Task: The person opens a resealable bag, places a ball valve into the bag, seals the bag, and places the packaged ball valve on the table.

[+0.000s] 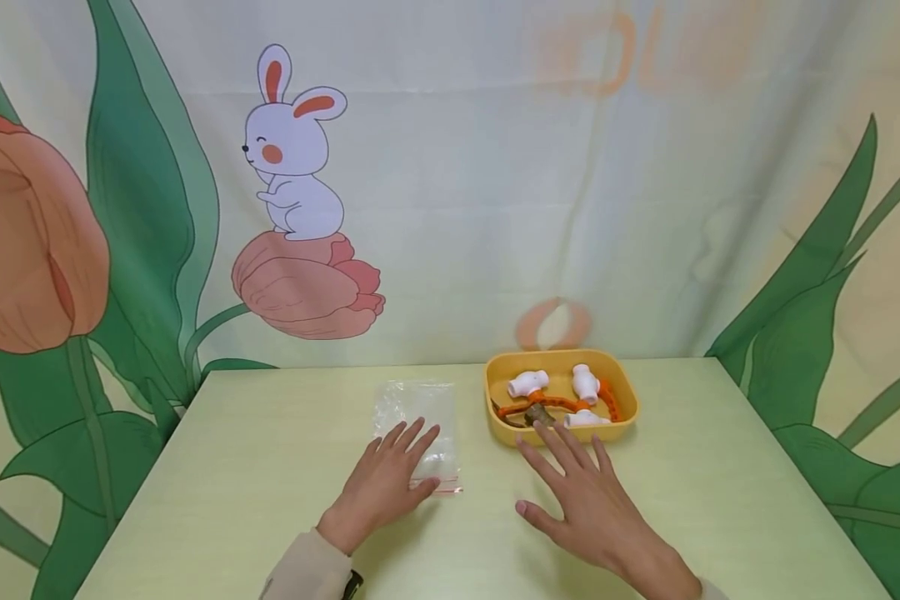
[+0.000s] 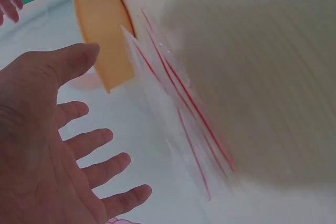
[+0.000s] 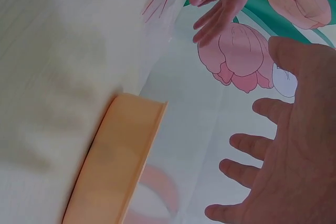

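Observation:
My left hand (image 1: 386,479), fingers spread, hovers over the near part of clear zip-lock bags (image 1: 438,446) with red seal lines. The bags lie flat, several layers showing in the left wrist view, where they (image 2: 181,114) are beyond the fingertips. My right hand (image 1: 588,504) is held palm down with spread fingers near the front edge of a yellow tray (image 1: 501,427). Inside the tray lie white pipe-fitting-like pieces (image 1: 585,384) with orange handles (image 1: 558,402), and a grey-brown piece (image 1: 540,415) partly behind the front rim. Neither hand holds anything.
The pale table (image 1: 247,450) backs onto a printed curtain (image 1: 450,208) with a rabbit and tulips, just behind the tray. Curtain panels with green leaves flank both sides.

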Demonstrator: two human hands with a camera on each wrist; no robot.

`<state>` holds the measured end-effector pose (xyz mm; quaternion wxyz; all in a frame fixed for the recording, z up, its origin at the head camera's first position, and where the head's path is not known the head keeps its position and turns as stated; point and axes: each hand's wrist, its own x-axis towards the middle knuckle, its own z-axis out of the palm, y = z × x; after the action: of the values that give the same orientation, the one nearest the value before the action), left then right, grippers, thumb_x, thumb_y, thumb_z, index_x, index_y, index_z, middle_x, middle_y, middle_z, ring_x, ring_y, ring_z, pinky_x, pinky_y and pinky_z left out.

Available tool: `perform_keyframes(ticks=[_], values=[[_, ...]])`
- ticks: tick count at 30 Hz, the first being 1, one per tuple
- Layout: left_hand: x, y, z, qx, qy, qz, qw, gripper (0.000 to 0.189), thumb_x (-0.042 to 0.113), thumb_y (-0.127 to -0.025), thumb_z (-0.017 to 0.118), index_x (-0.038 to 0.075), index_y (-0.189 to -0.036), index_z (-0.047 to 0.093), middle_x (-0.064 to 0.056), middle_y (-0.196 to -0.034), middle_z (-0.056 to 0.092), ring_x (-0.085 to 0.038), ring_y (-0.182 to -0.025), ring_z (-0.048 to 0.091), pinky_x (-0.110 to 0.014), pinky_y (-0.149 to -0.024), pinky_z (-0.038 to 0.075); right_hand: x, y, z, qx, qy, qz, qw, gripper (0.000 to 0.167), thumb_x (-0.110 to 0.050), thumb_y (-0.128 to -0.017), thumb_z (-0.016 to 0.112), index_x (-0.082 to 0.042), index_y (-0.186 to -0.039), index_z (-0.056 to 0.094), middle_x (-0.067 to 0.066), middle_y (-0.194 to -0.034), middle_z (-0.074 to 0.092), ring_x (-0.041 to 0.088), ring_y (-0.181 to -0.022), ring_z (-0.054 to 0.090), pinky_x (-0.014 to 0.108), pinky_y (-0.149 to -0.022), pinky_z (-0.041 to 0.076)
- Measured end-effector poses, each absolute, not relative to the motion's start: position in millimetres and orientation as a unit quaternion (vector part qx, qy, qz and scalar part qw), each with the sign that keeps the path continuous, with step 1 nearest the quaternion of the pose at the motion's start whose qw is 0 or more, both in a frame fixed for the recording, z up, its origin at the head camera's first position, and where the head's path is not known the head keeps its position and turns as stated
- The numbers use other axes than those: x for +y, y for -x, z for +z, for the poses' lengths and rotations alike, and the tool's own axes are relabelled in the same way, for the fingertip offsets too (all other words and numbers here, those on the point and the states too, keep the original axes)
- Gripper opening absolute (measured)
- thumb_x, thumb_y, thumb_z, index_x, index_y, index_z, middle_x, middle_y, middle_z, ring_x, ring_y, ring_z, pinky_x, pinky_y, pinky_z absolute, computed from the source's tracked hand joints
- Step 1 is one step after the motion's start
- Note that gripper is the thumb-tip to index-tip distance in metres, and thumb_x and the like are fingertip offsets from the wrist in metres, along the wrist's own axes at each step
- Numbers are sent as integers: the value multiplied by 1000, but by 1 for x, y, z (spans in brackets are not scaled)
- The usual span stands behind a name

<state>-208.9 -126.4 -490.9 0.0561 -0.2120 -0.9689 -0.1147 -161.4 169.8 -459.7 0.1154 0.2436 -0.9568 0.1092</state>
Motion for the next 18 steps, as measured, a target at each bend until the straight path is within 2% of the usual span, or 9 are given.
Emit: perform_keyframes(ticks=[5, 11, 18], values=[[-125, 215, -499, -970, 214, -106, 45, 67, 42, -88, 69, 20, -147, 46, -8, -152, 45, -35, -138, 45, -57, -104, 42, 170, 160, -464, -955, -251, 108, 118, 69, -62, -91, 56, -35, -152, 36, 1, -162, 30, 31, -149, 28, 69, -113, 21], [-124, 220, -506, -972, 213, -89, 28, 59, 39, -88, 70, 18, -141, 53, -7, -147, 52, -34, -134, 49, -53, -100, 46, 169, 159, -466, -955, -254, 111, 107, 69, -62, -92, 53, -32, -152, 36, 2, -162, 29, 32, -149, 27, 68, -114, 18], [-126, 223, -514, -968, 229, -80, 59, 42, 28, -86, 75, 16, -125, 66, -7, -131, 65, -30, -120, 61, -47, -86, 55, 168, 159, -468, -959, -245, 117, 76, 69, -62, -92, 53, -33, -152, 35, 1, -163, 27, 32, -150, 26, 67, -116, 13]])
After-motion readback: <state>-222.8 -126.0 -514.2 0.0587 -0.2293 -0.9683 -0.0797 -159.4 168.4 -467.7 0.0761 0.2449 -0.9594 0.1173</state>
